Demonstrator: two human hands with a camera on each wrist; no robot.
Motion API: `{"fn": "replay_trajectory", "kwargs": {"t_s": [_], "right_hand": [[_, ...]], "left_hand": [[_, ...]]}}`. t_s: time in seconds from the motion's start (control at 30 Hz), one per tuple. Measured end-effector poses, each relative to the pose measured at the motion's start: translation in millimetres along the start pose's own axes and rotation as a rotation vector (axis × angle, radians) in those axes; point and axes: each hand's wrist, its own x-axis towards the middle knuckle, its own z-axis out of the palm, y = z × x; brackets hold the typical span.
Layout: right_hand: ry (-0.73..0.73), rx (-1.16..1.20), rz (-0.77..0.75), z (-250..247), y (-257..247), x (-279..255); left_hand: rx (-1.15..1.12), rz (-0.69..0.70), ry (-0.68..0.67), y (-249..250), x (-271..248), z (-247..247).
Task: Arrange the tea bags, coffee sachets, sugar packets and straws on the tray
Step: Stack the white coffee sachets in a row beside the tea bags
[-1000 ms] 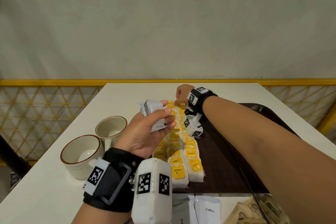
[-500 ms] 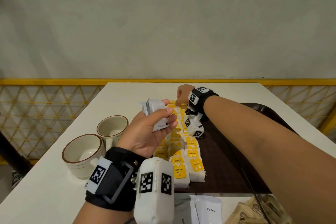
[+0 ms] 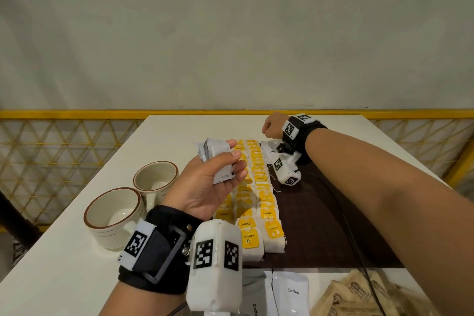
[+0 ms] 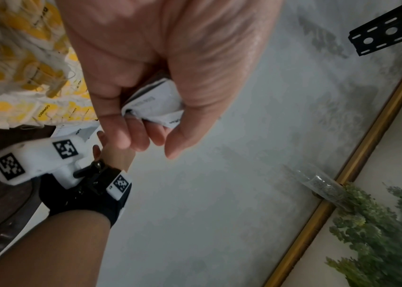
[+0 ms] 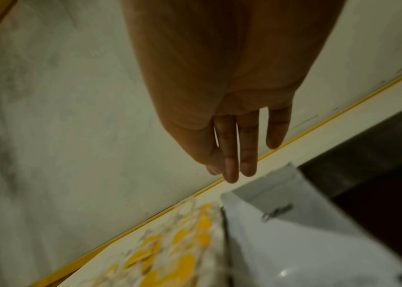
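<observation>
My left hand [image 3: 225, 161] is raised over the tea bags and grips a small bunch of white coffee sachets [image 3: 216, 156]; the left wrist view shows its fingers [image 4: 143, 136] curled round these coffee sachets [image 4: 155, 103]. Several tea bags [image 3: 259, 187] with yellow tags lie in rows along the left side of the dark brown tray [image 3: 333, 226]. My right hand [image 3: 270, 129] hovers over the tray's far end with fingers [image 5: 246, 155] hanging straight and holding nothing. Just below it one white coffee sachet [image 3: 269, 150] [image 5: 305, 242] lies on the tray beside the tea bags [image 5: 170, 252].
Two cream cups [image 3: 115, 215] [image 3: 155, 177] stand on the white table [image 3: 64, 264] left of the tray. More coffee sachets [image 3: 289, 292] and brown sugar packets [image 3: 359, 297] lie at the near edge. A yellow railing [image 3: 77, 113] runs behind the table.
My right hand has shifted slightly right and up from the tea bag rows, and a white coffee sachet now shows on the tray beneath it. The left hand has barely moved.
</observation>
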Motion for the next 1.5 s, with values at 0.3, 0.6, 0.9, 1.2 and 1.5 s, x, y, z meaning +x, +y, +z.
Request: {"fn": "replay_trajectory", "kwargs": {"t_s": [0.3, 0.6, 0.9, 1.2, 1.5], "right_hand": [[-0.156, 0.083, 0.066, -13, 35, -34], [-0.126, 0.065, 0.011, 11, 26, -48], [-0.083, 0.074, 0.052, 11, 23, -44], [-0.059, 0.078, 0.037, -5, 24, -58], [-0.085, 0.503, -0.544, -43, -52, -169]], "left_hand": [[0.005, 0.000, -0.023, -2, 1, -1], [0.022, 0.006, -0.024, -5, 2, 0], [0.034, 0.011, -0.017, -8, 5, -3], [-0.011, -0.040, -0.048, -11, 6, -4], [-0.045, -0.246, -0.066, -7, 5, 0]]}}
